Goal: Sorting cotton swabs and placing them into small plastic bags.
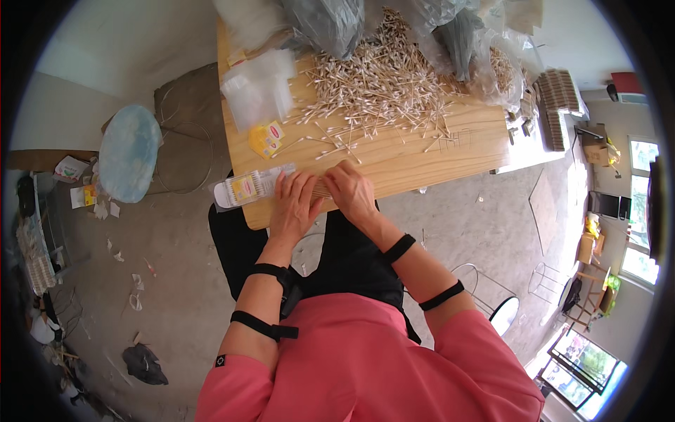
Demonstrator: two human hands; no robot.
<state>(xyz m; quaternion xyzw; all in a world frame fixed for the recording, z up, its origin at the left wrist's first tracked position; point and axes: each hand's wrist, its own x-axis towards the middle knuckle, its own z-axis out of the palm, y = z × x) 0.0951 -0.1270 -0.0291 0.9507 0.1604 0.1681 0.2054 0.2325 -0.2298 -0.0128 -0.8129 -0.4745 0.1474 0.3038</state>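
My left hand [294,202] and my right hand [349,191] meet at the table's near edge. Between them shows a small bundle of cotton swabs [321,188], with the fingers of both hands closed around it. Just left of my left hand lies a clear plastic pack of cotton swabs [260,184] with a yellow card [245,188] in it. My left fingers cover the near end of some clear film there. Beyond the hands, a large heap of loose cotton swabs [380,84] spreads over the wooden table [422,165].
Yellow cards [266,138] and a stack of clear plastic bags [259,88] sit at the table's left side. Grey plastic bags [327,28] stand behind the heap. A round blue stool [129,153] is left of the table; a dark bag [145,363] lies on the floor.
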